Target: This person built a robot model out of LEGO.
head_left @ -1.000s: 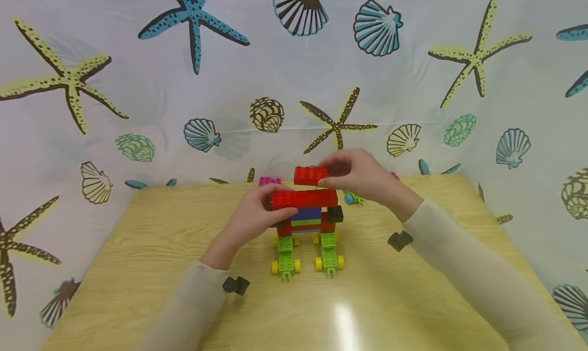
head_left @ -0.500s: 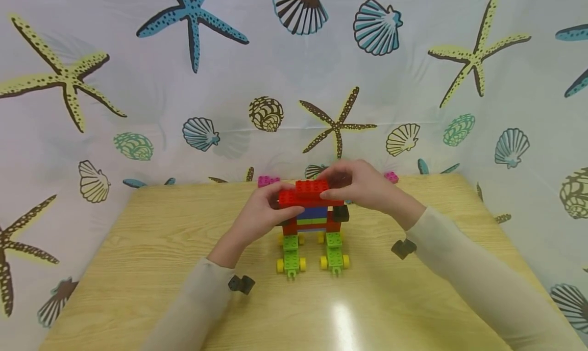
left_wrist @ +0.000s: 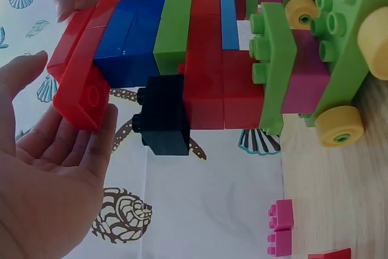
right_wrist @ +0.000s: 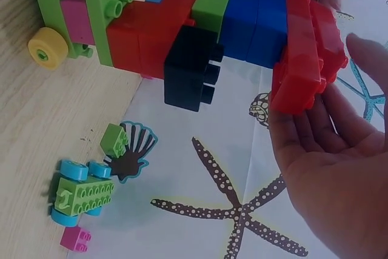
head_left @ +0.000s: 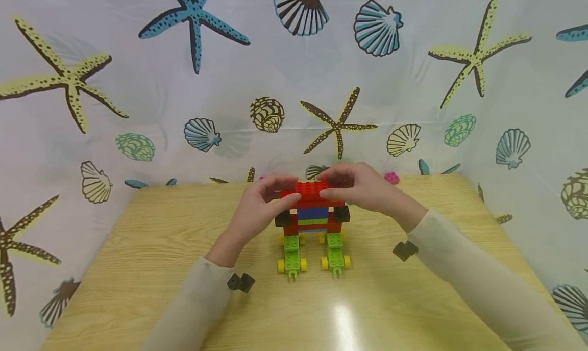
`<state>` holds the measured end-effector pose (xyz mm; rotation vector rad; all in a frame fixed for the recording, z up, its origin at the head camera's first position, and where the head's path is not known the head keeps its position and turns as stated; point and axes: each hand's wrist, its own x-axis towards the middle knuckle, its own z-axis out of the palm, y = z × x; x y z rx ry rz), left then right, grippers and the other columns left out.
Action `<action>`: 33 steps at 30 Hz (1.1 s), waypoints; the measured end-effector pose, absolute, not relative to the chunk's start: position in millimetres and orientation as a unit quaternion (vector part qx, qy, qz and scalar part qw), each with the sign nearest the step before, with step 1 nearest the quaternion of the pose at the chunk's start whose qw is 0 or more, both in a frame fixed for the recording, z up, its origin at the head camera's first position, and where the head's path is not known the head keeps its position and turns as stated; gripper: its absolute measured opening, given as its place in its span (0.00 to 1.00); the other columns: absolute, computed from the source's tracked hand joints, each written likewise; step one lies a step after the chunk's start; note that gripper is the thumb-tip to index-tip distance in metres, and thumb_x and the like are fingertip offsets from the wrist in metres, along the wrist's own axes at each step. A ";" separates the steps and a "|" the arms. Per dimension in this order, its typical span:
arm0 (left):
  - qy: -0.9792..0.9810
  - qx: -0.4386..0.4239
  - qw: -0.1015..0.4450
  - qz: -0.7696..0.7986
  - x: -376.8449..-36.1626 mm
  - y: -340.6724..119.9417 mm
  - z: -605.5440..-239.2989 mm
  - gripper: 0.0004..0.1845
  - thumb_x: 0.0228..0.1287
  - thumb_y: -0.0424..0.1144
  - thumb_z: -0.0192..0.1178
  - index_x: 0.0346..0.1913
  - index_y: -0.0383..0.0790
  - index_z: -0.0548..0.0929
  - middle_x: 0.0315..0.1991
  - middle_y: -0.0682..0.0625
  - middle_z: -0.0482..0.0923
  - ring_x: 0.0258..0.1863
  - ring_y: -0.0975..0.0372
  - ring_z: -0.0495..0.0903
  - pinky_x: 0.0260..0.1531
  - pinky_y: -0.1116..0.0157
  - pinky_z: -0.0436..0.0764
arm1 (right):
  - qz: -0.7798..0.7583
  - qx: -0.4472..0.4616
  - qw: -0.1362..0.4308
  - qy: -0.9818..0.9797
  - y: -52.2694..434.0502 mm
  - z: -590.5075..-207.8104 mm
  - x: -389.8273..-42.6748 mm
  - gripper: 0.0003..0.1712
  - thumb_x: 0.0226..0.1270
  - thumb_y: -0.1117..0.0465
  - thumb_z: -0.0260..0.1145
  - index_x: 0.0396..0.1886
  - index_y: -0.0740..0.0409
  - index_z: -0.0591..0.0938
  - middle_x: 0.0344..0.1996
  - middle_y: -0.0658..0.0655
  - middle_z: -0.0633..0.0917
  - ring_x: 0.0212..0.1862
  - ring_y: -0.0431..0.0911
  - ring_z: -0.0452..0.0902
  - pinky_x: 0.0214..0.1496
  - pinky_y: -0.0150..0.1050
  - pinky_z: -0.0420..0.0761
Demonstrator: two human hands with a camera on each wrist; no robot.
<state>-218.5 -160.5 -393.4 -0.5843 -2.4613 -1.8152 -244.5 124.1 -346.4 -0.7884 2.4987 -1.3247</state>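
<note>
A toy-brick build (head_left: 313, 221) stands mid-table on green wheeled bases (head_left: 292, 259) with yellow wheels. Its body stacks red, green and blue bricks, with a black brick (head_left: 342, 214) jutting out at each side. Across the top lies a long red layer (left_wrist: 88, 83), and a shorter red brick (head_left: 311, 189) sits on it, studs up. My left hand (head_left: 254, 208) holds this upper brick at its left end, thumb in front and fingers behind. At the other end, my right hand (head_left: 367, 190) grips it likewise. The far fingertips are partly hidden behind the bricks.
Behind the build, the right wrist view has a green wheeled base (right_wrist: 85, 195) with blue wheels, a small green brick (right_wrist: 113, 141) and a pink brick (right_wrist: 76, 239). More pink bricks (left_wrist: 280, 228) lie at the back left. A printed cloth (head_left: 229, 152) hangs behind the table.
My right hand has lowered the short red brick onto the long red layer. My left hand has shifted from the long layer up to the short brick's left end.
</note>
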 end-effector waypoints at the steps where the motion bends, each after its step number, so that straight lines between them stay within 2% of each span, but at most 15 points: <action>1: -0.790 -0.189 0.017 -0.582 -218.6 -160.3 -392.9 0.21 0.77 0.43 0.74 0.68 0.47 0.87 0.64 0.47 0.89 0.62 0.51 0.89 0.58 0.69 0.90 | -0.448 -0.265 0.102 0.847 123.8 -346.8 -244.3 0.24 0.79 0.52 0.76 0.69 0.54 0.88 0.60 0.57 0.92 0.57 0.52 0.89 0.65 0.48 0.91; 11: -0.786 -0.201 0.017 -0.584 -219.8 -159.2 -392.5 0.18 0.76 0.39 0.74 0.65 0.43 0.89 0.62 0.44 0.90 0.59 0.50 0.90 0.55 0.69 0.91 | -0.453 -0.240 0.100 0.853 122.0 -349.2 -242.7 0.21 0.79 0.51 0.76 0.65 0.52 0.90 0.59 0.56 0.92 0.56 0.52 0.90 0.63 0.47 0.92; 22: -0.801 -0.193 0.002 -0.567 -221.4 -160.7 -392.0 0.21 0.76 0.40 0.75 0.67 0.45 0.89 0.63 0.45 0.90 0.62 0.49 0.89 0.56 0.65 0.93 | -0.454 -0.232 0.101 0.854 122.1 -353.0 -245.4 0.22 0.77 0.50 0.77 0.65 0.53 0.91 0.57 0.57 0.93 0.52 0.51 0.90 0.57 0.43 0.93; 33: -0.804 -0.194 0.009 -0.562 -220.7 -160.1 -392.3 0.20 0.75 0.38 0.75 0.66 0.42 0.89 0.63 0.44 0.90 0.62 0.47 0.91 0.57 0.60 0.94 | -0.464 -0.227 0.101 0.850 122.0 -358.1 -244.1 0.22 0.78 0.51 0.77 0.65 0.53 0.91 0.59 0.57 0.92 0.55 0.53 0.90 0.61 0.47 0.93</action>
